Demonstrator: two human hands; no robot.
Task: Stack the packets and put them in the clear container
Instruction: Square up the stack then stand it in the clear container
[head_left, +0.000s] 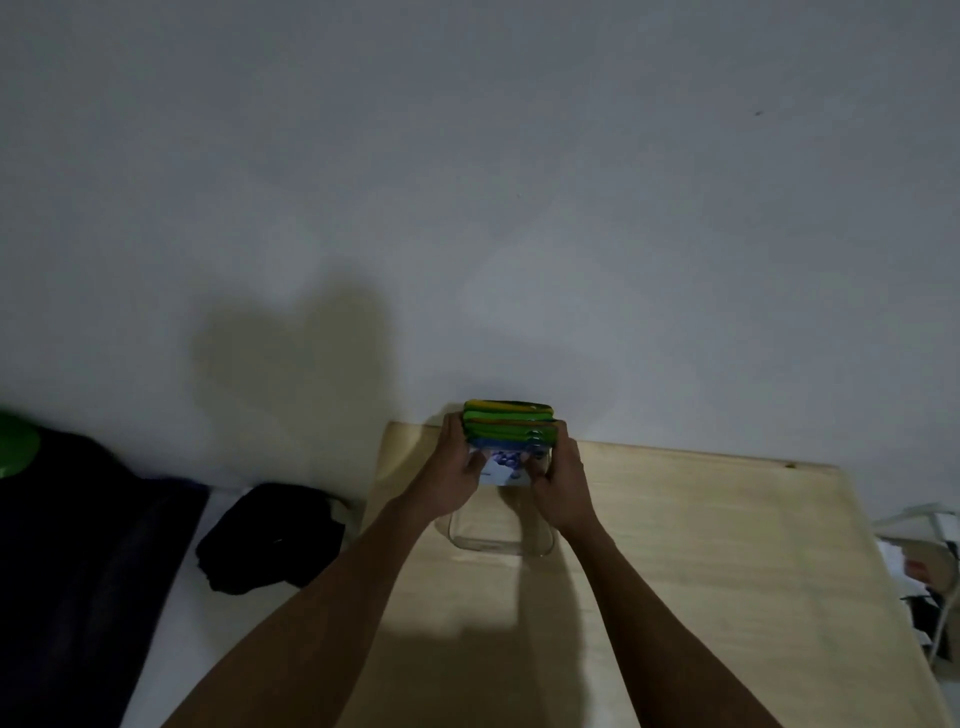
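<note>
Looking down from the head camera, the view took in two bare forearms reaching from the bottom edge toward the middle of the frame. The left hand (451, 474) and the right hand (562, 486) were both closed around a stack of packets (506, 436), one hand on each side, thumbs pressed against the nearest packet. That nearest packet was white and blue with a round blue picture; those behind it were green with yellow edges. The stack sat just below the centre of the frame, held above the far end of a clear container (498, 535). The container rested on a pale wooden table (701, 545), which filled the lower right of the frame; its near rim showed between the wrists. A plain grey wall (467, 182) filled the upper half, with the arms' shadow cast on it at centre left. At lower left lay a dark bundle of cloth (270, 535) on a white surface, beside a larger dark shape too dim to identify.
</note>
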